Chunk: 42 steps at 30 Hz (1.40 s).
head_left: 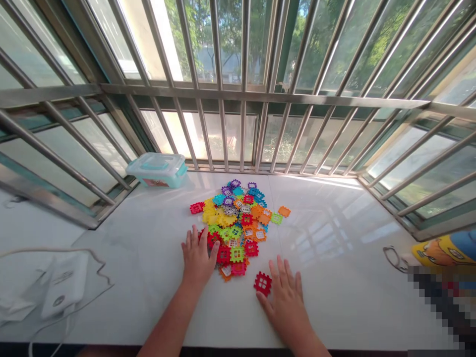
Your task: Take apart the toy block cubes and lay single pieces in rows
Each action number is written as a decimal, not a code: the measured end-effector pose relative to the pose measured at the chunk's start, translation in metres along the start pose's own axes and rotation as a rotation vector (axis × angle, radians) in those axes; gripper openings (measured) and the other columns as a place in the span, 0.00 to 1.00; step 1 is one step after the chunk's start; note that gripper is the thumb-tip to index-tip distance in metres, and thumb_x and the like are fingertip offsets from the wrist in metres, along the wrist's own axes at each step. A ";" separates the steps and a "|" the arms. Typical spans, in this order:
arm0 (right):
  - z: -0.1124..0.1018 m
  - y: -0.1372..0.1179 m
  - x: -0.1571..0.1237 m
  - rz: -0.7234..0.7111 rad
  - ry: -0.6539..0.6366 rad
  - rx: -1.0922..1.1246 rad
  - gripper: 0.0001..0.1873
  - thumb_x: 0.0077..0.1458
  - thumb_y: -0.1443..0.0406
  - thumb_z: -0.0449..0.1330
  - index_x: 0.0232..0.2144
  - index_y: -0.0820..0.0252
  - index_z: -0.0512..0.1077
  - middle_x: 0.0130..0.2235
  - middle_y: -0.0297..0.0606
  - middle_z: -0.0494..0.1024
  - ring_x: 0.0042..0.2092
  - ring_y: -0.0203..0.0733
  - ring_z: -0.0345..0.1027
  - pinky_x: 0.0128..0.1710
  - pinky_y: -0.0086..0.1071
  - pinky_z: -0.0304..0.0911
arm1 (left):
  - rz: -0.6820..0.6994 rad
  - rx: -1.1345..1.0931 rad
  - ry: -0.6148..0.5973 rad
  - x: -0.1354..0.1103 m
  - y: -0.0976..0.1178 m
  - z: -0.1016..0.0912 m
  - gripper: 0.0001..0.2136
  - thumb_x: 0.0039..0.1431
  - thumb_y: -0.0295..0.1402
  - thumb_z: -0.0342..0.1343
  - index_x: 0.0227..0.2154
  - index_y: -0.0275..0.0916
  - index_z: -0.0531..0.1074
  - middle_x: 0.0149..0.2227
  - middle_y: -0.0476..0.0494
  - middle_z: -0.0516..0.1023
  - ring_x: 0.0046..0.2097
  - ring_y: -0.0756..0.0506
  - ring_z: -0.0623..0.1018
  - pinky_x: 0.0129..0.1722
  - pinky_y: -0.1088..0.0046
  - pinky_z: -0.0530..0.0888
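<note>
A heap of several small colourful interlocking plastic tiles (238, 218) lies on a white marble sill (334, 258) in front of a barred window. My left hand (198, 257) rests flat with fingers spread at the heap's near left edge, touching the red and green tiles there. My right hand (286, 295) lies flat and open on the sill, its thumb side beside a single red square tile (262, 283) that sits apart from the heap. Neither hand holds anything.
A pale teal lidded plastic box (158, 169) stands at the back left corner by the bars. A white device with a cable (65, 285) lies on the left. At the right edge are a metal ring (392, 258) and a colourful printed object (442, 250).
</note>
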State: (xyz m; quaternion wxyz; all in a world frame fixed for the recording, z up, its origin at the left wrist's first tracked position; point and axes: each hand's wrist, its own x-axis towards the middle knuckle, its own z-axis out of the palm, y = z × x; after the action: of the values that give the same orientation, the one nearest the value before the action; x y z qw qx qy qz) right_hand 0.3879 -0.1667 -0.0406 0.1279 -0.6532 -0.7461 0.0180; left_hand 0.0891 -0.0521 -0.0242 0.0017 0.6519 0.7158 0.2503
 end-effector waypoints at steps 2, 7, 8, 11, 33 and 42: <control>0.004 -0.006 0.009 0.034 0.010 -0.018 0.48 0.68 0.39 0.49 0.78 0.54 0.42 0.78 0.48 0.41 0.78 0.62 0.35 0.73 0.66 0.35 | 0.039 -0.016 -0.016 -0.005 0.000 0.005 0.30 0.73 0.48 0.48 0.72 0.40 0.61 0.78 0.29 0.47 0.76 0.26 0.52 0.69 0.34 0.58; 0.007 -0.007 0.057 0.074 -0.020 -0.035 0.45 0.69 0.40 0.47 0.78 0.54 0.46 0.79 0.45 0.37 0.78 0.58 0.29 0.74 0.63 0.29 | 0.142 -0.043 0.016 -0.021 0.002 0.008 0.33 0.71 0.49 0.52 0.73 0.39 0.58 0.78 0.32 0.48 0.77 0.29 0.50 0.72 0.41 0.58; 0.007 -0.006 0.068 0.085 -0.026 -0.034 0.45 0.69 0.40 0.47 0.77 0.54 0.47 0.79 0.44 0.37 0.78 0.58 0.29 0.74 0.63 0.28 | 0.148 -0.042 0.020 -0.022 0.002 0.009 0.34 0.71 0.49 0.52 0.74 0.39 0.57 0.78 0.32 0.48 0.77 0.29 0.50 0.72 0.40 0.58; 0.010 -0.001 0.101 0.117 -0.038 -0.035 0.44 0.69 0.40 0.46 0.77 0.53 0.47 0.79 0.42 0.36 0.79 0.56 0.27 0.74 0.63 0.26 | 0.158 -0.028 0.024 -0.022 0.002 0.011 0.35 0.70 0.50 0.52 0.74 0.39 0.57 0.77 0.31 0.49 0.76 0.28 0.51 0.70 0.39 0.60; 0.004 0.051 0.217 0.296 -0.004 0.002 0.46 0.68 0.35 0.38 0.77 0.49 0.49 0.79 0.49 0.37 0.77 0.64 0.30 0.70 0.69 0.31 | 0.548 -0.005 -0.150 -0.029 0.024 -0.014 0.48 0.55 0.65 0.61 0.75 0.51 0.57 0.78 0.36 0.46 0.76 0.24 0.49 0.72 0.36 0.47; 0.018 -0.001 0.263 0.059 -0.156 0.028 0.42 0.68 0.35 0.39 0.76 0.39 0.48 0.79 0.44 0.44 0.77 0.62 0.33 0.71 0.67 0.25 | 0.426 0.058 -0.163 -0.005 0.005 -0.003 0.42 0.59 0.58 0.63 0.74 0.57 0.57 0.78 0.41 0.48 0.76 0.27 0.51 0.72 0.36 0.50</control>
State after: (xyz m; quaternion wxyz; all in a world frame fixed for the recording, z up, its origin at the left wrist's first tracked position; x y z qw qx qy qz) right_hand 0.3533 0.0938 -0.0141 0.0779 -0.6696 -0.7340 0.0829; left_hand 0.0932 -0.0576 -0.0211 -0.0122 0.8061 0.5665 0.1709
